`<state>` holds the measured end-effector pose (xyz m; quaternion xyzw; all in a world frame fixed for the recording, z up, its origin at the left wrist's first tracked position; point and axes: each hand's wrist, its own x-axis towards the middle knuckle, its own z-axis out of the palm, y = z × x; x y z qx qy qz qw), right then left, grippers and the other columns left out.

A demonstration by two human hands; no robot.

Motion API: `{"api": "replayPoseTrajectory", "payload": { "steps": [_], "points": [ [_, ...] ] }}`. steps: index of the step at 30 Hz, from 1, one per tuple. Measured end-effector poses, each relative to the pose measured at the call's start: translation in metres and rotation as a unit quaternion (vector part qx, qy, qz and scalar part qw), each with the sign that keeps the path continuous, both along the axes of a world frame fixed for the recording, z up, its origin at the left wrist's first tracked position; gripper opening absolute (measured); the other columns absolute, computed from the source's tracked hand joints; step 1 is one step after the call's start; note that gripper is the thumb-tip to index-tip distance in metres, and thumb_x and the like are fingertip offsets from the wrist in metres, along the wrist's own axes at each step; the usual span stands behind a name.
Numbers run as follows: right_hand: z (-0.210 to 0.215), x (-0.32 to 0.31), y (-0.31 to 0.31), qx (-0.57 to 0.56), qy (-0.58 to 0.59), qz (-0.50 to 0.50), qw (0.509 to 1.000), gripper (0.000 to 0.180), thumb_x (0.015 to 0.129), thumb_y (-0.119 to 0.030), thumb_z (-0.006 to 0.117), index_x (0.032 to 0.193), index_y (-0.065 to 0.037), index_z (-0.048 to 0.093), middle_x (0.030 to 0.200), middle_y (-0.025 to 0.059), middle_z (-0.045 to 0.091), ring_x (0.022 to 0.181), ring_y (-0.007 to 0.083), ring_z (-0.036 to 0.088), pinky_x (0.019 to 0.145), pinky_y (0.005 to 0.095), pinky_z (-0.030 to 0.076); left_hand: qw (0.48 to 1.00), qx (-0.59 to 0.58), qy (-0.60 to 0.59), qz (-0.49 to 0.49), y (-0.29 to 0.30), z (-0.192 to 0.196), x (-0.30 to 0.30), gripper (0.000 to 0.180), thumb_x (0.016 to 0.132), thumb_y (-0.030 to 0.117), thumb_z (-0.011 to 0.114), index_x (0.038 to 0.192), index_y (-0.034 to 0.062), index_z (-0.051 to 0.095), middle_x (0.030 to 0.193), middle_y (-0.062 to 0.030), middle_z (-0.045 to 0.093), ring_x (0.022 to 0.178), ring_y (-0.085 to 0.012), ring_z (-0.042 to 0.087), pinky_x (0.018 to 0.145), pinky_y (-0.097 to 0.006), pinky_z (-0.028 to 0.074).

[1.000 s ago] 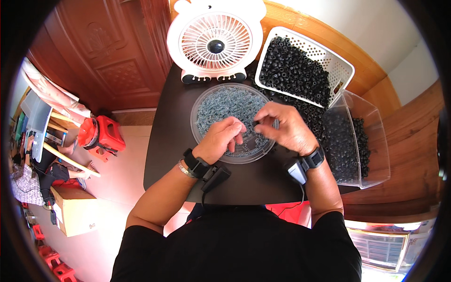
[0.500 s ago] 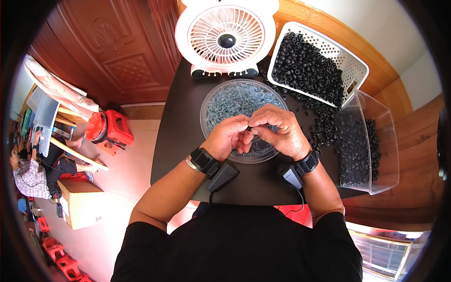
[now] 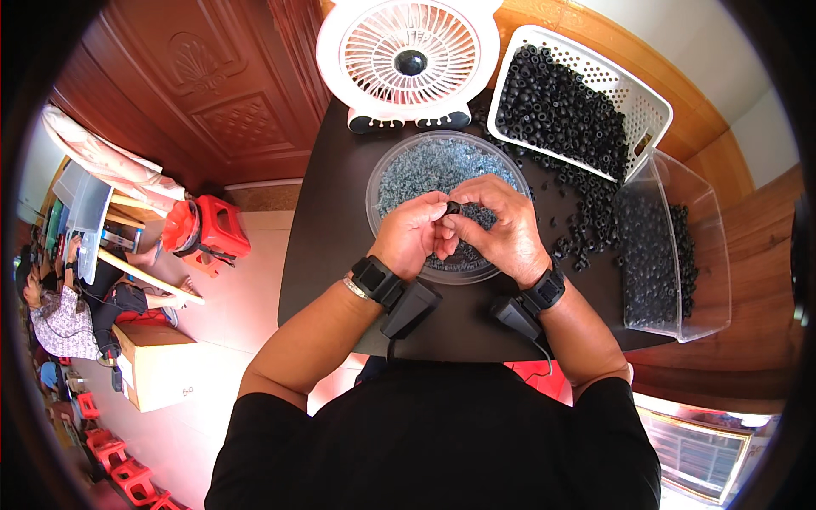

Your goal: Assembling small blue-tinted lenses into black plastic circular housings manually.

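Observation:
Both of my hands meet over the round clear tub (image 3: 372,197), which holds a heap of small bluish see-through pieces (image 3: 416,170). A small black plastic piece (image 3: 453,207) sits between the fingertips, apparently a ring or short sleeve. My left hand (image 3: 410,234) pinches it from the left, its other fingers curled below. From the right, my right hand (image 3: 507,228) closes thumb and forefinger at the same piece. Whether a bluish piece is also between the fingers is hidden. Each wrist wears a black band with a dark box beside it.
A white fan (image 3: 410,109) stands behind the tub. Black pieces fill a white perforated basket (image 3: 643,102) at the back right and a clear bin (image 3: 712,280) at the right; more lie loose (image 3: 586,221) on the dark table (image 3: 327,246). Another person (image 3: 64,323) sits far left, near a cardboard box (image 3: 157,374).
The black piece shows more plainly between my fingertips now. My hands stay together over the tub. The whole view has shifted slightly, with the table sitting a little higher and farther right.

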<state>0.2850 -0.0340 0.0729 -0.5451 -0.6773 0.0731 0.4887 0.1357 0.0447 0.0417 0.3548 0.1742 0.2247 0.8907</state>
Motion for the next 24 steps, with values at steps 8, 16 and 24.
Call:
{"api": "replayPoseTrajectory", "payload": {
  "steps": [8, 16, 24],
  "points": [
    [0.016, 0.005, -0.003, 0.033, -0.142, 0.021, 0.989, 0.02, 0.073, -0.006, 0.069, 0.092, -0.004, 0.065, 0.092, 0.0102, 0.064, 0.088, 0.0293, 0.06, 0.075, 0.0361, 0.05, 0.994, 0.096, 0.016, -0.048, 0.007, 0.0, -0.002, 0.021, 0.091, 0.022, 0.048, 0.098, 0.0035, 0.054, 0.073, -0.0032, 0.054, 0.06, -0.0147, 0.052, 0.053, -0.025, 0.04],
    [0.013, 0.027, -0.007, -0.052, -0.21, -0.07, 0.974, 0.018, 0.073, -0.01, 0.069, 0.09, -0.006, 0.066, 0.087, 0.0079, 0.061, 0.086, 0.0272, 0.058, 0.076, 0.0362, 0.049, 0.994, 0.107, -0.017, 0.024, 0.018, 0.005, -0.007, 0.019, 0.091, 0.022, 0.048, 0.094, 0.0043, 0.053, 0.07, -0.0038, 0.05, 0.057, -0.0162, 0.049, 0.051, -0.026, 0.038],
    [-0.01, 0.028, 0.001, -0.072, -0.288, -0.101, 0.95, 0.012, 0.072, -0.009, 0.068, 0.081, -0.006, 0.062, 0.081, 0.0065, 0.058, 0.083, 0.0267, 0.056, 0.072, 0.0376, 0.047, 0.993, 0.099, -0.011, 0.058, 0.017, 0.008, -0.007, 0.02, 0.091, 0.024, 0.049, 0.092, 0.005, 0.053, 0.068, -0.0037, 0.049, 0.056, -0.0164, 0.047, 0.051, -0.027, 0.037]
  ]
}}
